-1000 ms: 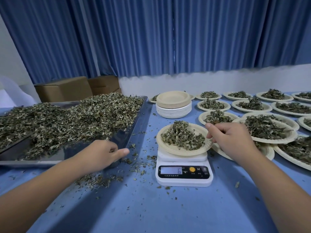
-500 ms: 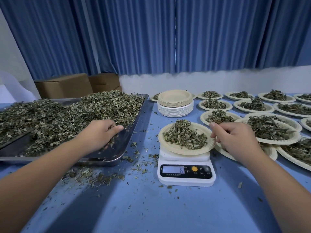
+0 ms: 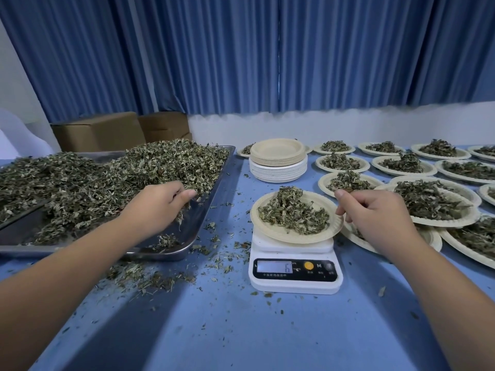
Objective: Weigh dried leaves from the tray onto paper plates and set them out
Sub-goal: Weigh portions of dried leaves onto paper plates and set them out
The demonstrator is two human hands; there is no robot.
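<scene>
- Grabbing dried leaves (image 3: 107, 178) in the tray (image 3: 199, 218), my left hand (image 3: 158, 207) curled into the pile.
- My right hand (image 3: 375, 212) pinches the rim of the paper plate (image 3: 292, 234) on the scale (image 3: 294, 275), which reads 6.
- Many filled plates (image 3: 428, 171) are set out on the right. The tray is heaped and there's a stack of empty plates (image 3: 278, 162), so plenty is left.
- Spilled crumbs (image 3: 150, 277) lie by the tray; nothing seems to block me.

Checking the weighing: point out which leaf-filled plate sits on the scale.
The plate atop the white scale, right of the tray; every other filled plate lies off it, across the blue table.
</scene>
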